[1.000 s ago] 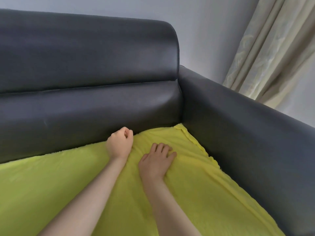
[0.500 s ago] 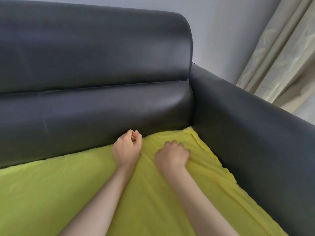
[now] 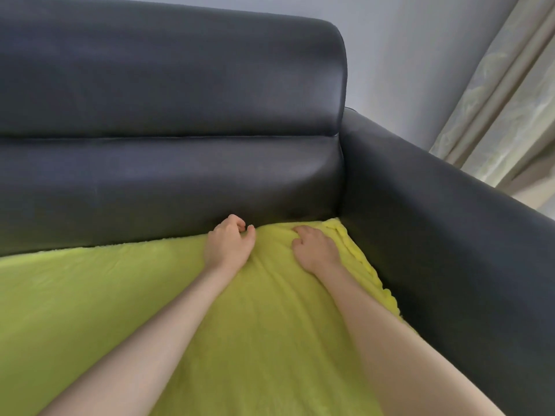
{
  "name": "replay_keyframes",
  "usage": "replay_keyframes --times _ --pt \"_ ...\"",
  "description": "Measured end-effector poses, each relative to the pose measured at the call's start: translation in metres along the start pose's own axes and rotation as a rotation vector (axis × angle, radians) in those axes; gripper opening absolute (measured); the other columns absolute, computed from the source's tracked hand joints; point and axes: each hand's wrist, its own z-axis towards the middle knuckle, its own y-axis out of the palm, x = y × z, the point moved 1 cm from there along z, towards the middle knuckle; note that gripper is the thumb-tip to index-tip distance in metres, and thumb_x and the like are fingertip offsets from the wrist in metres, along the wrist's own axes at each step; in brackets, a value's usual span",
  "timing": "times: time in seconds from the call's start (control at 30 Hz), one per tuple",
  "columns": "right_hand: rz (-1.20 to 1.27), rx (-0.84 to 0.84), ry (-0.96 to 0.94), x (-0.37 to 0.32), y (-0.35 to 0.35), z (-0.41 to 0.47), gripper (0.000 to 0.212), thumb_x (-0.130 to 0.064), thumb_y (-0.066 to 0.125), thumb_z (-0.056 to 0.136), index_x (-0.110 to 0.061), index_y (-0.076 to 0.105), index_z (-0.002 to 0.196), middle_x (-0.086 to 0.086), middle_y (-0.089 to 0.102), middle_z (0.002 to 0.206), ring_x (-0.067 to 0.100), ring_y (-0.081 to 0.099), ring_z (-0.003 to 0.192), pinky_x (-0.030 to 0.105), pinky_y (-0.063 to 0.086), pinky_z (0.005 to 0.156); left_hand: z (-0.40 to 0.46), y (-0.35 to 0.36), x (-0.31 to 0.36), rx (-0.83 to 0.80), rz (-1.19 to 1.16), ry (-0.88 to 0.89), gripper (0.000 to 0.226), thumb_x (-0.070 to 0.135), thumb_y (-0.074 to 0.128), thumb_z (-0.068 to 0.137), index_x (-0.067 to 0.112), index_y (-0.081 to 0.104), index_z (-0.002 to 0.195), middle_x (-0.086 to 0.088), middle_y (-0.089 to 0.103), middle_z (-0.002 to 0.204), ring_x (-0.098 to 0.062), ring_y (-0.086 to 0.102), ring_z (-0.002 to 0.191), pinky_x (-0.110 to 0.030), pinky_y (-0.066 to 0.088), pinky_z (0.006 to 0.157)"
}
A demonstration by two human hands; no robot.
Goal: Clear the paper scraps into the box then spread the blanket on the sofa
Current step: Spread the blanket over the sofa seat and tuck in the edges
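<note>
A yellow-green blanket (image 3: 90, 295) lies spread over the seat of a dark grey leather sofa (image 3: 168, 85), reaching the backrest and the right armrest (image 3: 450, 235). My left hand (image 3: 229, 246) rests at the blanket's back edge against the backrest, fingers curled and pinching the fabric. My right hand (image 3: 313, 247) sits near the back right corner, fingers bent and gripping the cloth, which bunches in folds between the two hands. No paper scraps or box are in view.
A pale grey wall (image 3: 420, 55) rises behind the sofa. Beige patterned curtains (image 3: 504, 109) hang at the right beyond the armrest. The blanket's right hem is wrinkled along the armrest.
Both hands moved toward the back right corner of the seat. The right hand went from flat on the blanket to curled and gripping it. The cloth between the hands has bunched up.
</note>
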Motion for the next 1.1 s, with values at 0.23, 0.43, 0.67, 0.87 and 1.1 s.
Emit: replay_keyframes --times 0.23,0.43,0.67,0.87,1.1 --pt "-0.03 -0.107 -0.01 0.011 -0.001 0.014 0.053 -0.034 0.03 0.097 -0.022 0.032 0.149 0.001 0.03 0.156 0.022 0.029 0.141 0.035 0.025 0.115 -0.002 0.022 0.046 -0.438 0.205 0.191 0.05 0.025 0.039 0.095 0.015 0.039 0.144 -0.004 0.04 0.148 -0.024 0.037 0.135 -0.034 0.033 0.108" --pt "-0.097 -0.192 0.046 0.017 -0.011 0.043 0.052 -0.039 0.023 0.097 -0.021 0.041 0.142 0.004 0.038 0.15 0.025 0.035 0.136 0.042 0.032 0.109 0.003 0.035 0.05 -0.55 0.262 0.18 0.056 0.036 0.03 0.098 0.017 0.027 0.151 -0.002 0.025 0.158 -0.021 0.023 0.144 -0.031 0.021 0.116" --pt "-0.246 -0.293 0.101 0.015 -0.004 0.069 0.056 -0.043 0.017 0.099 -0.02 0.037 0.147 0.006 0.035 0.153 0.027 0.031 0.14 0.043 0.025 0.113 0.027 0.047 0.06 -0.666 0.342 0.125 0.059 0.045 0.024 0.098 0.015 0.03 0.149 -0.008 0.029 0.155 -0.024 0.027 0.142 -0.037 0.025 0.113" --pt "-0.237 -0.265 0.056 0.019 -0.001 0.073 0.056 -0.042 0.016 0.1 -0.019 0.038 0.147 0.008 0.036 0.152 0.029 0.03 0.139 0.042 0.024 0.112 0.024 0.062 0.052 -0.556 0.395 0.192 0.057 0.046 0.021 0.1 0.016 0.032 0.147 -0.008 0.033 0.152 -0.026 0.031 0.139 -0.038 0.024 0.111" --pt "-0.052 -0.129 -0.088 0.034 -0.009 0.046 0.043 -0.032 0.036 0.099 -0.014 0.046 0.137 0.009 0.047 0.141 0.025 0.042 0.129 0.037 0.034 0.107 0.018 0.067 0.044 -0.516 0.359 0.211 0.056 0.045 0.02 0.098 0.017 0.032 0.145 -0.006 0.035 0.15 -0.023 0.029 0.138 -0.038 0.021 0.112"
